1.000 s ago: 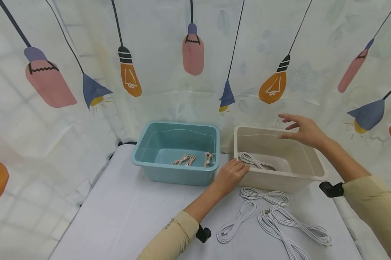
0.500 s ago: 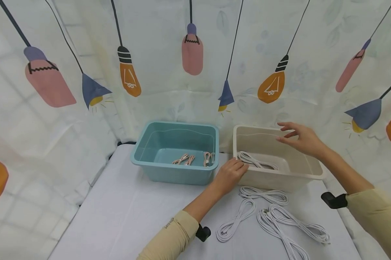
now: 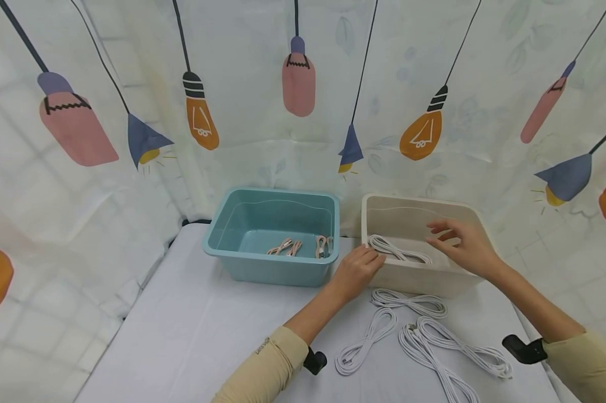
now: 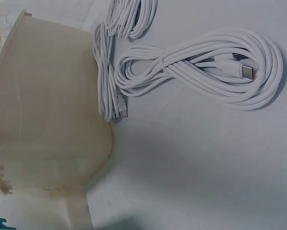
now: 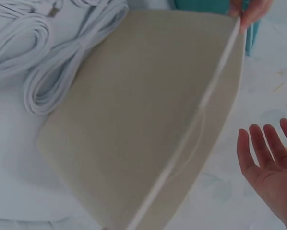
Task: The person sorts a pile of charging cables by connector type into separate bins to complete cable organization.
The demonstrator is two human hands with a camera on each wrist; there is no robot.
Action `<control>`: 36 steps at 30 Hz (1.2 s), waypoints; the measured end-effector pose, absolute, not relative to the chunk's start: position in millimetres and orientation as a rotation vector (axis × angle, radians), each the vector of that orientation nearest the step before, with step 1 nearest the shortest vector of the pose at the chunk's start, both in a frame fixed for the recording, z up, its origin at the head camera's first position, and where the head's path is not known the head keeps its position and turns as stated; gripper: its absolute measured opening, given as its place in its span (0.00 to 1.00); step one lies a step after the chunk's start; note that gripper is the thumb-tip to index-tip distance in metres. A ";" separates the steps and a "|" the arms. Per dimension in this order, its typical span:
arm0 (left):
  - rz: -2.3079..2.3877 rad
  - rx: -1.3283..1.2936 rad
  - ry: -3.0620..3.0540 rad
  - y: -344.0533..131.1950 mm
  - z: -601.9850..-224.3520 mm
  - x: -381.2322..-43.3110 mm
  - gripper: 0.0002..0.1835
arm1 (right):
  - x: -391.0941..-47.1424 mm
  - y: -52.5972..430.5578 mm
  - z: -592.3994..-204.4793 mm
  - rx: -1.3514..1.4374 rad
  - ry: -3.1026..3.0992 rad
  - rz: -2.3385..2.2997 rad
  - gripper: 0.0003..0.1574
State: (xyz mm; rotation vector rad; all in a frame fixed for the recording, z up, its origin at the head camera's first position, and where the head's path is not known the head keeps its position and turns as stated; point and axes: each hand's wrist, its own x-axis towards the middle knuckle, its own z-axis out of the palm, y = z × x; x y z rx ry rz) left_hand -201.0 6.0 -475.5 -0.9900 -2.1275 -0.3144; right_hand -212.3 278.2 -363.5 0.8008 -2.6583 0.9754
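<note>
My left hand (image 3: 357,272) grips the rim of a beige bin (image 3: 424,280) at its front left corner. In the right wrist view its fingertips (image 5: 251,13) sit on both sides of that rim. Above the bin's right part hovers my right hand (image 3: 461,246), fingers loosely bent, nothing in them. One coiled white cable (image 3: 401,252) lies inside the beige bin at the left. Several more coiled white cables (image 3: 366,342) lie on the table in front; one shows a metal-tipped plug (image 4: 248,72) in the left wrist view.
Left of the beige bin stands a teal bin (image 3: 273,272) holding several small pinkish cable bundles (image 3: 285,246). A white cloth covers the table (image 3: 182,336). Behind it hangs a curtain (image 3: 252,112) printed with lamps and bulbs.
My right hand has come down from above the beige bin's back rim to over its inside. The left hand stays on the rim, and the cables have not moved.
</note>
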 end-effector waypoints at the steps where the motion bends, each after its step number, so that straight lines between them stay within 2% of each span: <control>1: -0.318 -0.991 -2.127 6.2 -475.7 -201.2 0.07 | -209.6 277.2 -367.3 0.804 -2.639 0.983 0.20; 8: -0.327 -0.970 -2.124 7.5 -477.0 -201.6 0.07 | -192.0 271.7 -388.3 0.799 -2.586 1.032 0.15; 15: -0.367 -0.957 -2.119 7.9 -477.9 -201.1 0.09 | -180.1 269.9 -413.5 0.851 -2.543 1.084 0.16; 23: -0.355 -0.960 -2.137 7.7 -478.3 -201.1 0.07 | -168.2 267.5 -440.5 0.885 -2.563 1.114 0.15; 36: -0.301 -0.957 -2.124 7.7 -478.1 -201.4 0.08 | -164.4 269.0 -485.8 0.995 -2.561 1.165 0.20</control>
